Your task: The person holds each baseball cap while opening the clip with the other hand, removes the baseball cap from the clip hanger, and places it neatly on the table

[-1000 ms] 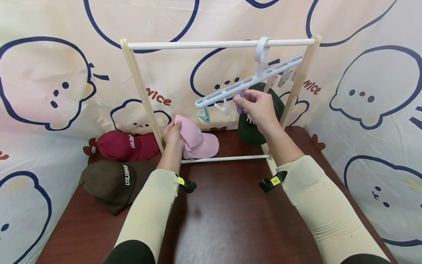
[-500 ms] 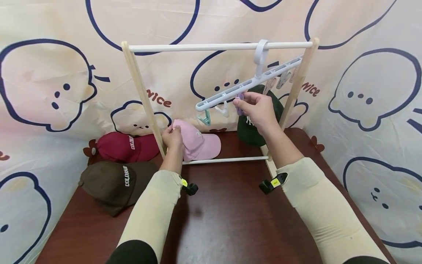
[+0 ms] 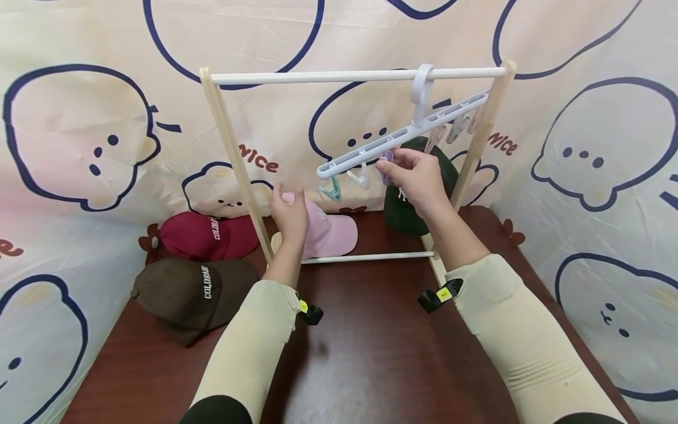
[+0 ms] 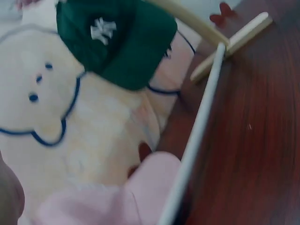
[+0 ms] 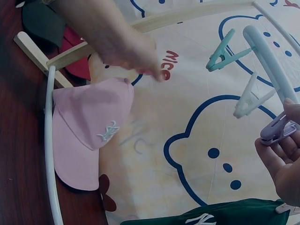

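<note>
My right hand [image 3: 421, 179] pinches a purple clip [image 5: 276, 130] that hangs from a pale plastic clip hanger [image 3: 394, 139]. The hanger hooks over a white rail and tilts down to the left. Left of the pinched clip hang a white clip [image 5: 251, 101] and a teal clip [image 3: 332, 189]. A pink baseball cap [image 3: 339, 234] rests on the table behind the lower rod. My left hand [image 3: 290, 221] is raised in front of its crown; in the right wrist view it shows apart from the cap, fingers loose. A dark green cap [image 4: 126, 51] hangs behind my right hand.
A wooden rack [image 3: 228, 132] with a white top rail [image 3: 318, 77] stands on the dark brown table [image 3: 365, 330]. To the left lie a red cap [image 3: 190, 235] and a brown cap [image 3: 180, 291]. Patterned cloth [image 3: 127, 194] surrounds the table.
My left hand has let go of the pink cap's crown and moved slightly right and up. The right hand keeps its pinch on the purple clip.
</note>
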Action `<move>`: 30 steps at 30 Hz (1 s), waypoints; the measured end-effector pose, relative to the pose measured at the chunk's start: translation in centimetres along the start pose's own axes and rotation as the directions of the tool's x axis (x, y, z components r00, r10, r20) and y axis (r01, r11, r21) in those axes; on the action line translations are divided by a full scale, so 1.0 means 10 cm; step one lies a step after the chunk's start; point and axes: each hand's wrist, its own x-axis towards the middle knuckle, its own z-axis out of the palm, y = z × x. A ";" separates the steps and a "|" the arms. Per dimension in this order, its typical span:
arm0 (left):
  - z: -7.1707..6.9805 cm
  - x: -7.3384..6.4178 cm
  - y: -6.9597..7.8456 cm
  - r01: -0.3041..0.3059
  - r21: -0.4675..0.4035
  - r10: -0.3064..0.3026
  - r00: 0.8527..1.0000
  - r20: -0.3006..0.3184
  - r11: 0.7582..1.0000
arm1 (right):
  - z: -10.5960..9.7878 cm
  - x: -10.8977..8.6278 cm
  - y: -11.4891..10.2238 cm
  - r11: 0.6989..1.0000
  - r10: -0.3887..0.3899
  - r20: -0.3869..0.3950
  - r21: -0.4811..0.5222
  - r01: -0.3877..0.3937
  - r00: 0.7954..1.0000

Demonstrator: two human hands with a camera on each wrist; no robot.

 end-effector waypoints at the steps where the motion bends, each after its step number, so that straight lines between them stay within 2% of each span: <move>1: 0.01 -0.03 0.06 -0.039 -0.031 0.039 0.999 0.013 0.999 | 0.01 0.00 0.00 1.000 0.001 0.000 0.001 -0.001 1.000; 3: 0.02 -0.09 0.21 -0.113 -0.097 0.118 0.992 0.042 0.989 | 0.02 0.00 0.01 1.000 0.003 0.002 0.006 -0.003 1.000; 5: 0.03 -0.16 0.39 -0.184 -0.185 0.201 0.977 0.077 0.965 | 0.03 -0.01 0.01 1.000 0.000 0.008 0.009 0.000 1.000; 6: 0.03 -0.20 0.48 -0.222 -0.233 0.248 0.964 0.091 0.947 | 0.04 -0.01 0.01 1.000 -0.003 0.010 0.009 0.002 1.000; 10: -0.01 -0.37 0.81 -0.360 -0.320 0.414 0.902 0.119 0.876 | 0.07 0.00 0.01 1.000 -0.024 0.019 0.012 0.024 1.000; 12: -0.04 -0.43 0.91 -0.396 -0.355 0.467 0.873 0.141 0.847 | 0.10 0.01 0.02 0.999 -0.036 0.022 0.018 0.035 0.999; 14: -0.08 -0.48 0.97 -0.385 -0.388 0.479 0.858 0.183 0.838 | 0.14 0.02 0.03 0.998 -0.051 0.028 0.024 0.050 0.998; 16: -0.12 -0.51 1.01 -0.358 -0.414 0.471 0.857 0.211 0.837 | 0.18 0.02 0.03 0.998 -0.065 0.036 0.022 0.064 0.997; 17: -0.14 -0.52 1.02 -0.341 -0.422 0.459 0.861 0.217 0.840 | 0.20 0.02 0.03 0.997 -0.072 0.042 0.016 0.071 0.997; 20: -0.20 -0.51 1.03 -0.288 -0.442 0.408 0.889 0.206 0.850 | 0.26 0.02 0.02 0.996 -0.085 0.067 0.007 0.085 0.994; 23: -0.23 -0.47 1.03 -0.261 -0.477 0.381 0.908 0.173 0.839 | 0.29 0.01 0.00 0.997 -0.079 0.096 -0.011 0.081 0.992; 27: -0.26 -0.40 1.05 -0.273 -0.521 0.395 0.908 0.138 0.809 | 0.28 -0.01 0.00 0.996 -0.070 0.119 -0.043 0.075 0.990; 30: -0.30 -0.35 1.08 -0.274 -0.532 0.390 0.913 0.118 0.801 | 0.23 -0.02 0.03 0.997 -0.063 0.107 -0.043 0.068 0.992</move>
